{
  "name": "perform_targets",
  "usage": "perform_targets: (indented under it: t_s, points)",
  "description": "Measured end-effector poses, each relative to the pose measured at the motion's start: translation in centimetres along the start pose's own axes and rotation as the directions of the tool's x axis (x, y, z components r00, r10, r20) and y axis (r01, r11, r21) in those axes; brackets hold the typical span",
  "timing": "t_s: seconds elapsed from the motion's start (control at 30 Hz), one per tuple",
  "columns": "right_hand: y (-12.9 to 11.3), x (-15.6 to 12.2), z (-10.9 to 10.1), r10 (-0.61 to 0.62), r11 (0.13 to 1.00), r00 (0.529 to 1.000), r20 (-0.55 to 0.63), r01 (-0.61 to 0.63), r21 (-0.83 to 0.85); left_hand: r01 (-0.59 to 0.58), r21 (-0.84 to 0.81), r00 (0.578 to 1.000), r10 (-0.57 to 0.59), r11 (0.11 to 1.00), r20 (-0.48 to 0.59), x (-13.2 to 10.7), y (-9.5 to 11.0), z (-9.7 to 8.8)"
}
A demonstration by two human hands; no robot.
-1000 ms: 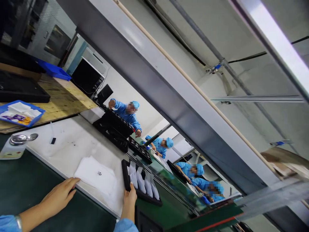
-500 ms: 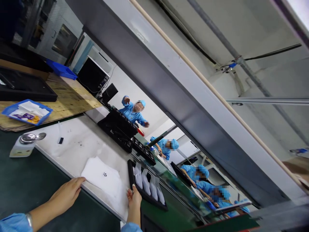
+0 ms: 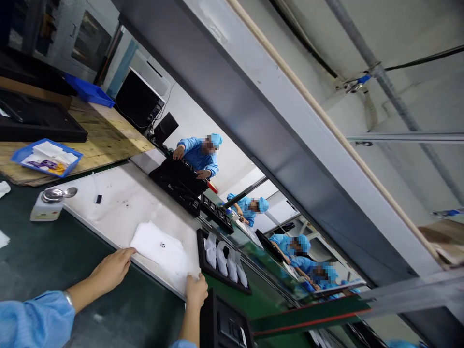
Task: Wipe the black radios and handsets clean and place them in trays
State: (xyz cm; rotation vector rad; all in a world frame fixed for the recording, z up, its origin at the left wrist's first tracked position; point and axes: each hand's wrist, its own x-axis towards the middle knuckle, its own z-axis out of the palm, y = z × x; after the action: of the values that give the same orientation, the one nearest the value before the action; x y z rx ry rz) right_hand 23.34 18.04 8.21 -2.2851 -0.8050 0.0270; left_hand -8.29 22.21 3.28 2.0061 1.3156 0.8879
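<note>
A flat stack of thin white bags, with a small dark printed mark, lies on the pale board. My left hand reaches in from the lower left, its fingers closed at the stack's left corner by the board's front edge. At the opposite end, my right hand has its fingers curled against the near right edge of the stack. Its thumb and fingertips are partly hidden. Just beyond the right hand is a black tray with several items in white wraps.
The board rests on a green bench. Left are a bottle with a metal lid and a blue tray of packets. A black tray stands right of my wrist. Several co-workers in blue are across the line, under a slanting grey beam.
The view has shifted slightly. My right hand has drawn nearer to me along the stack's end. My left hand stays at its corner. A far co-worker has lowered both hands onto black trays.
</note>
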Motion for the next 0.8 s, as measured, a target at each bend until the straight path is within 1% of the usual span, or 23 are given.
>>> perform_targets:
  t_s: [0.1,0.2,0.33,0.43,0.57,0.8]
  points:
    - [0.3,-3.3,0.4,0.057,0.998,0.998,-0.032,-0.058,-0.036,-0.004,0.013,1.000,0.004,1.000,0.004,0.0,0.1,-0.3]
    - [0.4,-6.2,0.9,0.055,0.998,0.997,-0.062,-0.056,-0.022,-0.011,0.022,1.000,0.011,1.000,0.002,0.1,0.2,-0.4]
    - [0.9,-8.5,1.4,0.052,0.998,0.995,-0.090,-0.050,0.028,-0.011,0.025,1.000,0.011,1.000,-0.005,0.1,0.1,-0.4]
    - [1.4,-8.9,1.6,0.039,0.997,0.994,-0.099,-0.033,0.068,-0.006,0.027,1.000,0.006,1.000,-0.006,0.2,0.1,-0.4]
    - [1.9,-8.7,1.9,0.021,0.995,0.995,-0.096,-0.012,0.098,-0.001,0.035,1.000,0.001,0.999,-0.003,0.3,0.1,-0.4]
    - [2.0,-8.8,2.2,0.032,0.994,0.996,-0.086,-0.022,0.109,0.000,0.039,1.000,0.000,0.999,-0.003,0.3,0.5,-0.6]
